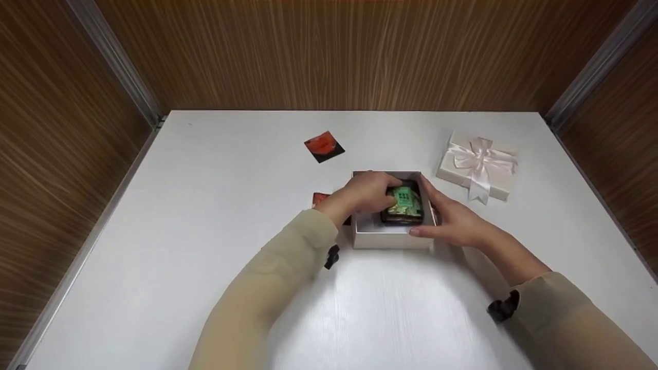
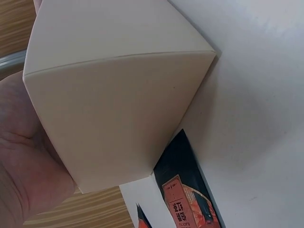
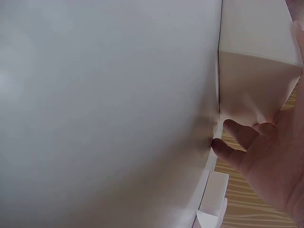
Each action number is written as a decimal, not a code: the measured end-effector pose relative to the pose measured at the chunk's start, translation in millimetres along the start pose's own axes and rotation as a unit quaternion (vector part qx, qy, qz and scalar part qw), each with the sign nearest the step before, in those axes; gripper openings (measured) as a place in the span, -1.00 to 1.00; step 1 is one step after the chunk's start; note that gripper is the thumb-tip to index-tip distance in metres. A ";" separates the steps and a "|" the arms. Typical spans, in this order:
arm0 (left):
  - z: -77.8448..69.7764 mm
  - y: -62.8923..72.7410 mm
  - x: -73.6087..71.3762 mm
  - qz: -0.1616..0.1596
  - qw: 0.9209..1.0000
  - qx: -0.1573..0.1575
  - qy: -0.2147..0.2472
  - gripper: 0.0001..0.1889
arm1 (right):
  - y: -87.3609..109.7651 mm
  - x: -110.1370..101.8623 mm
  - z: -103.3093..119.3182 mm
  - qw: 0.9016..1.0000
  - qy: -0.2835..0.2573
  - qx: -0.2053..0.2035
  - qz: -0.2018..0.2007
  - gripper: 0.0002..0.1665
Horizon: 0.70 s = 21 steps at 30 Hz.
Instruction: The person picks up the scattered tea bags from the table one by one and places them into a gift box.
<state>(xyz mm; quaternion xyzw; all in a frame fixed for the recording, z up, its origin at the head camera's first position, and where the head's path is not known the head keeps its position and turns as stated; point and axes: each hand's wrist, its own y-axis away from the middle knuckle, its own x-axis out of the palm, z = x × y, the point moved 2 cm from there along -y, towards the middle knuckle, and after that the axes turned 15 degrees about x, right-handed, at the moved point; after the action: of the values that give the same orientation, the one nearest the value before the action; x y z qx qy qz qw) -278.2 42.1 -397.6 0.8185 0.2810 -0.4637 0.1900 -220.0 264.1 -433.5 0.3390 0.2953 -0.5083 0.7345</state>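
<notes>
A white open box stands on the table, and a glossy dark packet with a green label lies in its right part, apparently on top of others. My left hand reaches in over the left wall, thumb and index finger touching the packet's left side; its other fingers are hidden. I cannot tell whether it pinches the packet. My right hand grips the box's right side, thumb at the front edge and fingers along the outer wall. The right wrist view shows those fingers at the box's lower corner.
Behind the box lies a red and black packet. Another red and dark packet lies against the box's left side, partly under my left arm. A white lid with a pale pink ribbon bow sits at the back right. Wood-grain panels border the table.
</notes>
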 end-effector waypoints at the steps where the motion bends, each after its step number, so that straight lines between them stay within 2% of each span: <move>1: 0.1 0.7 -0.6 0.000 1.000 0.000 0.004 -0.44 | -0.2 0.2 0.2 1.000 -0.001 -0.001 0.000 0.43; 12: -0.6 6.7 -4.3 -0.005 1.000 0.019 0.018 -0.45 | -1.1 1.3 -2.0 1.000 0.006 0.011 0.004 0.46; 21: 0.3 8.3 -4.3 -0.022 0.999 0.032 0.035 -0.46 | -1.3 1.3 -2.9 1.000 0.006 0.010 0.003 0.45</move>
<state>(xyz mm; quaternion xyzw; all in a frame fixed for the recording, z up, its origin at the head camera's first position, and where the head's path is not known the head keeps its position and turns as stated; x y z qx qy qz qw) -274.8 34.4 -393.6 0.8336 0.2903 -0.4473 0.1439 -221.0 265.4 -436.5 0.3501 0.2932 -0.5074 0.7307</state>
